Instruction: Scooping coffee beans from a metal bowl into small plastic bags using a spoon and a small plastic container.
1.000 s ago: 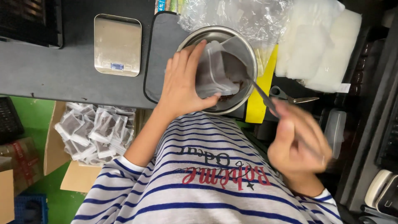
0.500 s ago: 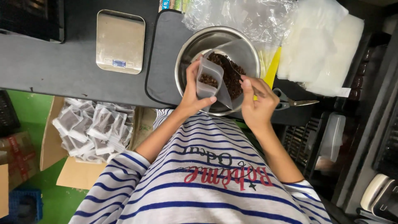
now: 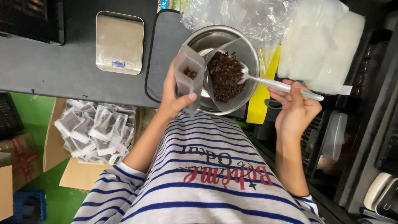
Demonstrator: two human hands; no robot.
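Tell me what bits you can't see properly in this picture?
- Head view: the bowl's bottom, hidden by the dark brown bits.
- The small clear bag's lower part, hidden by the left hand's fingers.
- The scale's tiny display, too small.
- The box of filled bags, partly under the table edge.

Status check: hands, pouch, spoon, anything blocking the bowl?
Left hand holds clear pouch, a few dark bits inside. Right hand holds spoon, its tip in the bowl over the dark bits. Nothing blocking.
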